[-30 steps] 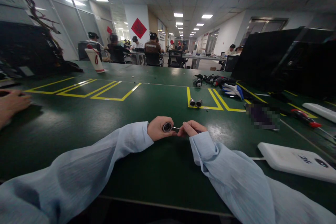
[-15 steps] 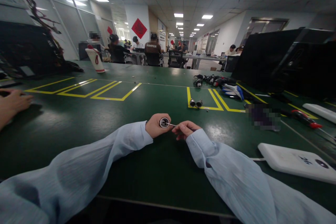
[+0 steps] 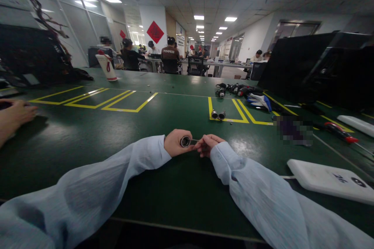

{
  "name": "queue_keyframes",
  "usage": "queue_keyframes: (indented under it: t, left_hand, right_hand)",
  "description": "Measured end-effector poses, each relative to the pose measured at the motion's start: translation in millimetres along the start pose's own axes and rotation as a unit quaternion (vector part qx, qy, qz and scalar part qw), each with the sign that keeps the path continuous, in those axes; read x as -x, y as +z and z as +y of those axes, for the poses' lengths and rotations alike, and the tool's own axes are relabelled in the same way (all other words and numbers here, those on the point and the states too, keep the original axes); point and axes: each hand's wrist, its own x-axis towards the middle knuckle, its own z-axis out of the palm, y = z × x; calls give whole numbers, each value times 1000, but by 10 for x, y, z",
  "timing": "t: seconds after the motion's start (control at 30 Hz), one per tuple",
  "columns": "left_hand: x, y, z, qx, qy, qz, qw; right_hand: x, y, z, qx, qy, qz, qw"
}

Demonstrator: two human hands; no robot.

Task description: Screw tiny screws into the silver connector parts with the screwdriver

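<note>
Above the green table, my left hand [image 3: 174, 142] is wrapped round a small hollow metal cylinder [image 3: 185, 141], its round opening turned toward me. My right hand [image 3: 210, 145], close beside it, has its fingertips pinched on a thin metal tool [image 3: 194, 140]. That tool spans the short gap to the cylinder's right rim; its exact kind is too small to make out. Farther forward, two similar metal cylinders [image 3: 221, 115] lie side by side within a yellow taped outline [image 3: 233, 120].
Black cables with metal ends [image 3: 230, 88] and a blue-white glove [image 3: 260, 102] lie back right. A red-black screwdriver [image 3: 340, 131] and a white power bank [image 3: 327, 181] are at right. Another person's hand [image 3: 19, 116] rests at far left. A white cup [image 3: 106, 68] stands behind.
Both hands have shifted slightly down and right. The cylinder's opening has turned, and the tool's tip, seen inside the opening before, now shows at its right rim.
</note>
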Motion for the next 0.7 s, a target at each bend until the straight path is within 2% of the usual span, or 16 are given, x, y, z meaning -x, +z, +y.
queue_keyframes:
  t: [0.1,0.2,0.37,0.7]
  left_hand:
    - [-14,-12,2,39,7,-16,999]
    - [-22,-15,6,66,4,-21,998]
    - [-22,-8,4,52,1,-4,999]
    - [-12,-17,28,-12,3,-12,1000]
  right_hand:
    - [-27,-26,-22,-40,40,-23,998]
    - [-36,-29,-25,-48,45,-25,998]
    - [-18,-6,-16,-33,23,-3,999]
    - [45,-63,-155,23,-8,59,998]
